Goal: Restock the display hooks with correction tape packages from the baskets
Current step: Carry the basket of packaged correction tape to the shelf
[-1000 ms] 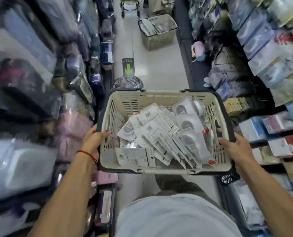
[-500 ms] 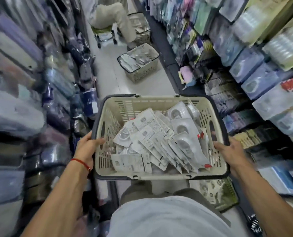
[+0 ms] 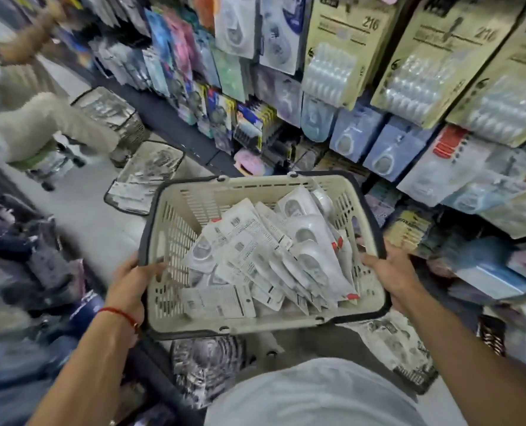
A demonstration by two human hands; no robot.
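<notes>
a cream basket [image 3: 175, 229] with a dark rim is held up in front of the body by both hands. the left hand [image 3: 131, 285] is wrapped over the left rim, with the fingers curled inside the wall. a red string [image 3: 118, 313] is worn on that wrist. the right hand [image 3: 392, 272] is gripped on the right rim, with the thumb on top. the two hands are kept well apart, one on each side.

inside the basket a heap of white correction tape packages [image 3: 274, 256] is piled, tipped toward the right side. some are turned so the printed backs are shown.

the display wall [image 3: 378, 96] is seen just past the basket, up and to the right, and it is filled with hanging packs. two more baskets [image 3: 146, 176] are set on the floor farther down the aisle, on the left. another person [image 3: 37, 124] is seen there too, but it is too blurred to tell more.
</notes>
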